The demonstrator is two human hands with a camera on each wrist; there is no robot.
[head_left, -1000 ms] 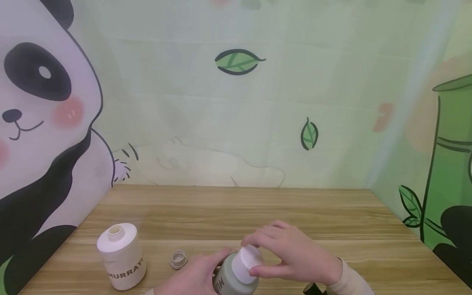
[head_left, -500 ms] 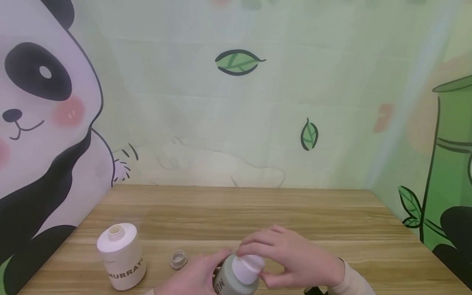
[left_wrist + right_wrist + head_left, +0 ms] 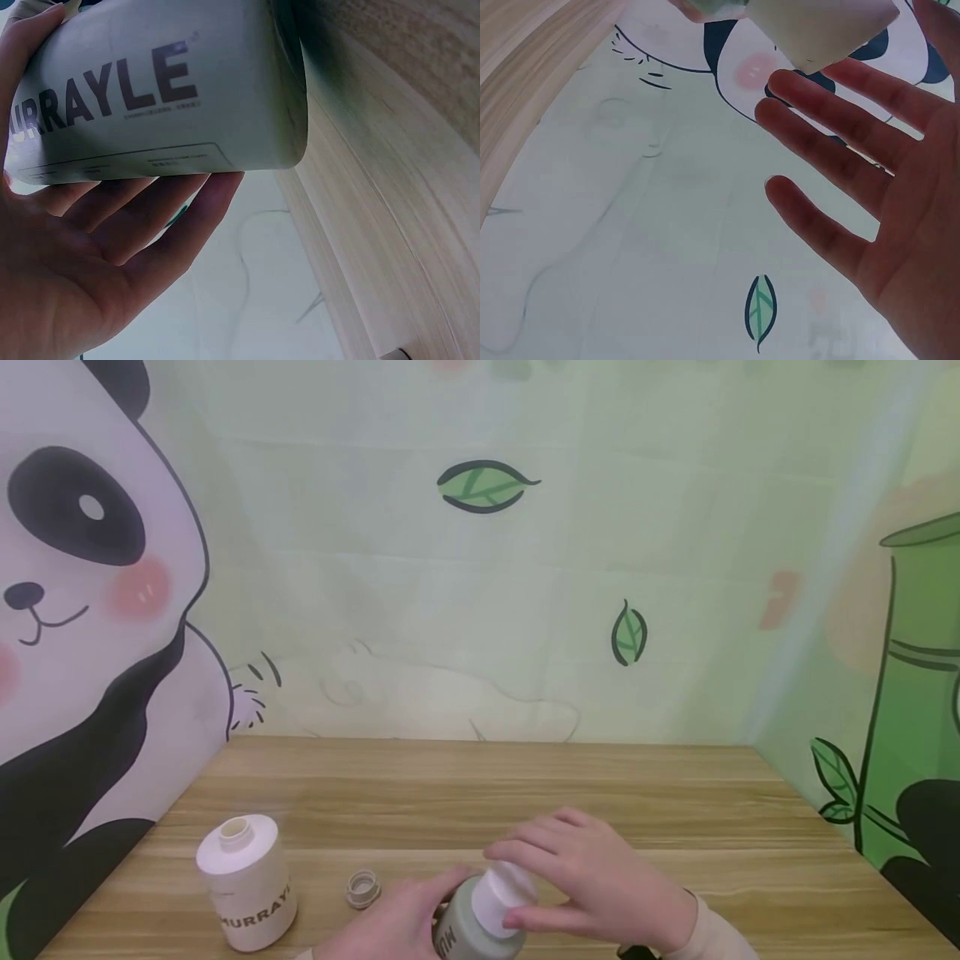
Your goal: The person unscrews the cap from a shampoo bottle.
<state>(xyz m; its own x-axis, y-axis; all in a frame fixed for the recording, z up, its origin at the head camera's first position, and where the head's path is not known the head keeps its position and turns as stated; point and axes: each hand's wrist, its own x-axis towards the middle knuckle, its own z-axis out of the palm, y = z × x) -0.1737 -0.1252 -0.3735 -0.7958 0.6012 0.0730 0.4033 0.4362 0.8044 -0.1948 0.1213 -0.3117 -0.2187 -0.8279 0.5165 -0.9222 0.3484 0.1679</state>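
In the head view my left hand (image 3: 390, 920) grips a grey-green bottle (image 3: 468, 931) round its body, and the bottle leans to the right. Dark MURRAYLE lettering on the bottle (image 3: 172, 82) shows in the left wrist view, with my fingers stretched along its side. Thumb and forefinger of my right hand (image 3: 588, 881) pinch the white cap (image 3: 495, 902) at the bottle's top. From the right wrist, the other fingers of that hand extend loosely below the cap (image 3: 817, 30).
On the wooden table (image 3: 480, 793) a white bottle (image 3: 251, 897) with an uncapped neck stands at left. A small clear-grey cap (image 3: 363, 889) lies between it and my left hand. A dark object (image 3: 637, 952) shows partly under my right wrist. A printed cloth backdrop (image 3: 375, 568) rises behind the table.
Half a second ago my right thumb was off the white cap's near side and the hand was turned; now the thumb is back on it. The left hand and bottle have stayed in place.
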